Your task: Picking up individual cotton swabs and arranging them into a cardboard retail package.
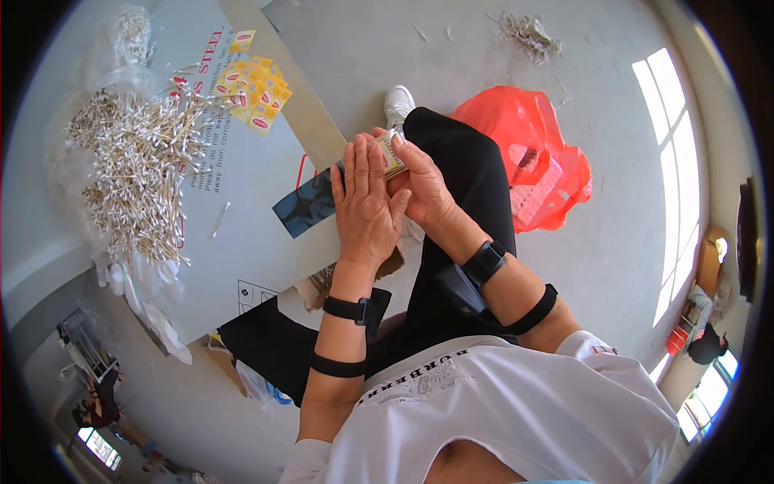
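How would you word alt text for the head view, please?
A person's right hand holds what looks like a swab bundle, the left hand flat against it. To their left, loose cotton swabs and yellow slips lie on a tabletop.

Around a packet (390,156) between the left hand (367,211) and right hand (429,187), a swab pile (139,173) lies at nine o'clock on the table (258,198), flat cards (260,87) at ten, a plastic bag (516,117) at three on the floor (601,298).
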Available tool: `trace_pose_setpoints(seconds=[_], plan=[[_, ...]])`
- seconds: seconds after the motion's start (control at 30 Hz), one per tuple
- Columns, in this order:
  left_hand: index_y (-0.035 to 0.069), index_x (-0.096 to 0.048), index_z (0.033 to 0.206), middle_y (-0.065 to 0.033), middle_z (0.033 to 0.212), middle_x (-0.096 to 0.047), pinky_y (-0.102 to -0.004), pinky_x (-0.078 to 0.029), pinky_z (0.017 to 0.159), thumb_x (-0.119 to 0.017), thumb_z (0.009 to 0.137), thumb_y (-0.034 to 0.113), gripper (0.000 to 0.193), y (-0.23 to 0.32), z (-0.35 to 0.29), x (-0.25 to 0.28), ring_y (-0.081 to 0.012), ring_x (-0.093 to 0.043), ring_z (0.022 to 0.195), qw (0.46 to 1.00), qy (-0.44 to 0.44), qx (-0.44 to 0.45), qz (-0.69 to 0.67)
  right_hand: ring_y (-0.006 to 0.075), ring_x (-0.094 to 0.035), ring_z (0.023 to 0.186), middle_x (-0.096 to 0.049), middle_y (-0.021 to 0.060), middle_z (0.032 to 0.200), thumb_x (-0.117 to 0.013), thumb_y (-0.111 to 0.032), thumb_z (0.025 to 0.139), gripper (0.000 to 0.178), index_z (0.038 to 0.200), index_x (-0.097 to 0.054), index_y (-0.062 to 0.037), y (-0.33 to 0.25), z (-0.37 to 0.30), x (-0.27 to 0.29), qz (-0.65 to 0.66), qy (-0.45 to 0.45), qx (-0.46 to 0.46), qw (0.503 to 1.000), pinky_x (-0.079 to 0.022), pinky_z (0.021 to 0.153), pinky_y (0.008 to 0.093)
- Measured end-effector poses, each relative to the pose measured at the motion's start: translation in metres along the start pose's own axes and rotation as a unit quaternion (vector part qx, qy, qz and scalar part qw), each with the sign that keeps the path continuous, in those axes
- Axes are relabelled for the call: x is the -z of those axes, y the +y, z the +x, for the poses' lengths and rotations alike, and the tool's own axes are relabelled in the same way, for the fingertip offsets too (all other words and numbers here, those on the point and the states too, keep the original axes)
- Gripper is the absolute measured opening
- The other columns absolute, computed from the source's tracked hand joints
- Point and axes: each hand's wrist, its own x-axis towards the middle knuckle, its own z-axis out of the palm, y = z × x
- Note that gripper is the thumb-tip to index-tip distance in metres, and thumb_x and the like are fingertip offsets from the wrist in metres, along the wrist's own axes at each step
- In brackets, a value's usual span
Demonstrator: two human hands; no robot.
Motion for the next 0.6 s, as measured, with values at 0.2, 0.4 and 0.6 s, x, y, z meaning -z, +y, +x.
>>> trace_pose_setpoints(seconds=[0.2, 0.4, 0.6], plan=[[-0.006, -0.023, 0.148, -0.025, 0.157, -0.015, -0.0551, -0.01, 0.117, -0.041, 0.097, 0.054, 0.081, -0.002, -0.019, 0.002, -0.0406, -0.013, 0.147, 0.993, 0.076, 0.089, 0.01, 0.0146, -0.064, 0.086, -0.067, 0.0074, 0.097, -0.076, -0.015, 0.084, 0.051, 0.127, -0.054, 0.0019, 0.001, 0.005, -0.01, -0.224, 0.122, 0.156, 0.954, -0.053, 0.074, 0.0286], [-0.01, -0.022, 0.147, -0.025, 0.157, -0.014, -0.0564, -0.007, 0.116, -0.044, 0.096, 0.053, 0.084, -0.006, -0.022, -0.002, -0.04, -0.011, 0.147, 0.992, 0.01, 0.096, 0.079, 0.0067, -0.055, 0.072, -0.063, 0.0007, 0.079, -0.077, -0.012, 0.082, 0.028, 0.104, -0.065, 0.0001, 0.01, 0.022, 0.003, -0.38, 0.104, 0.272, 0.878, -0.047, 0.065, 0.0224], [-0.008, -0.024, 0.148, -0.0233, 0.157, -0.016, -0.0565, -0.004, 0.116, -0.033, 0.098, 0.057, 0.082, 0.005, -0.008, -0.009, -0.0383, -0.01, 0.148, 0.996, -0.005, 0.063, 0.055, 0.0047, -0.053, 0.071, -0.061, -0.0021, 0.078, -0.075, -0.009, 0.083, 0.016, 0.093, -0.067, -0.0001, -0.009, 0.026, 0.012, -0.355, 0.138, 0.286, 0.88, -0.045, 0.064, 0.0208]])
